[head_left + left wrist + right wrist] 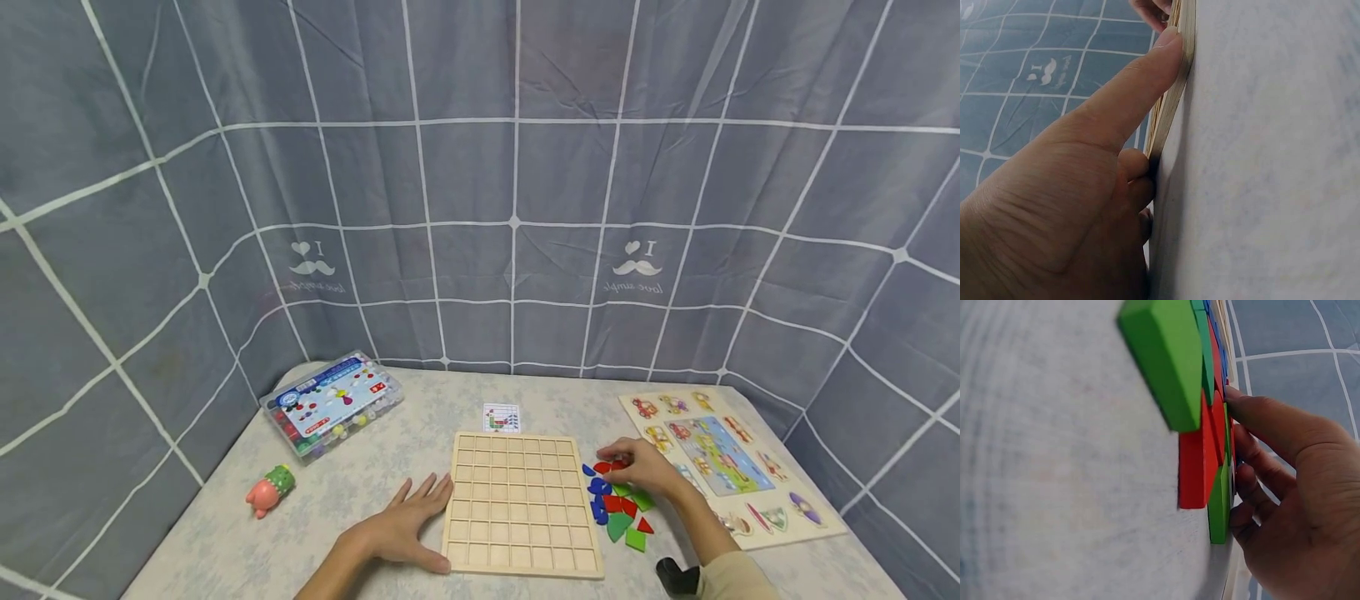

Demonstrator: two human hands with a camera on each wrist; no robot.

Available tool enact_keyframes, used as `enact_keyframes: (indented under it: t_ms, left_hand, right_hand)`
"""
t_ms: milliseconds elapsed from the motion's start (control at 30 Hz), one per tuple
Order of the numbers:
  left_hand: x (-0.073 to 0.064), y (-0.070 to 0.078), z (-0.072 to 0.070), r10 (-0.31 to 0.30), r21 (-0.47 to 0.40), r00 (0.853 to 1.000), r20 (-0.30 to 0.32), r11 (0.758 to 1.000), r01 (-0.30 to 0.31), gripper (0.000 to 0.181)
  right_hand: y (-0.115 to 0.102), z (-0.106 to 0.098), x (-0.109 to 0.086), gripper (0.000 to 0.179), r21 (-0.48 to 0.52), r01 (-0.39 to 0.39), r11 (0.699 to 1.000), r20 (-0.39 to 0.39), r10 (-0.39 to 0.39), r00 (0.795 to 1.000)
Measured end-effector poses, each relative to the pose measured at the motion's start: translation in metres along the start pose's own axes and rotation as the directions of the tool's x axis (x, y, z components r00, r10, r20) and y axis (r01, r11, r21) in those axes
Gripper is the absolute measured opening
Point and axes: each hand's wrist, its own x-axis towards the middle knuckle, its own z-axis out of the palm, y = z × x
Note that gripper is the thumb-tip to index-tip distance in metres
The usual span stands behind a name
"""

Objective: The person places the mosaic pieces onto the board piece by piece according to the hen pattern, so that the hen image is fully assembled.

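A wooden grid board lies flat on the table in the head view. My left hand rests beside its left edge with fingers spread; the thumb presses against the board's side in the left wrist view. Right of the board is a loose pile of coloured blocks: blue pieces, red pieces and green pieces. Over the far part of that pile, my right hand reaches with bent fingers, thumb and fingertips about a red piece. Whether it pinches that piece I cannot tell.
A small pattern card lies behind the board. A clear plastic case of beads stands at the back left, with a pink and green toy nearer. A picture puzzle board lies at the right, and a grey curtain hangs behind.
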Motion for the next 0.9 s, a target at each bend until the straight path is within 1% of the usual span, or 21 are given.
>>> enact_keyframes:
  t_ms: [233, 400, 600, 900]
  left_hand:
    - [0.000, 0.000, 0.002, 0.002, -0.004, 1.000, -0.002, 1.000, -0.002, 0.112]
    - [0.000, 0.000, 0.001, 0.003, -0.006, 1.000, -0.003, 1.000, -0.003, 0.112]
    - [-0.001, 0.000, 0.001, 0.008, -0.011, 1.000, -0.003, 1.000, -0.008, 0.112]
    - [0.000, -0.001, 0.001, 0.010, -0.011, 1.000, -0.005, 1.000, -0.010, 0.112]
  right_hand:
    - [-0.002, 0.001, -0.001, 0.029, -0.003, -0.021, 1.000, -0.011, 0.021, 1.000]
    - [-0.005, 0.001, -0.002, 0.029, -0.013, -0.027, 1.000, -0.007, 0.027, 1.000]
    - [-0.007, 0.001, -0.002, 0.028, -0.018, -0.052, 0.999, 0.001, 0.052, 0.999]
    - [-0.012, 0.002, -0.002, 0.028, -0.015, -0.064, 0.998, -0.028, 0.064, 0.998]
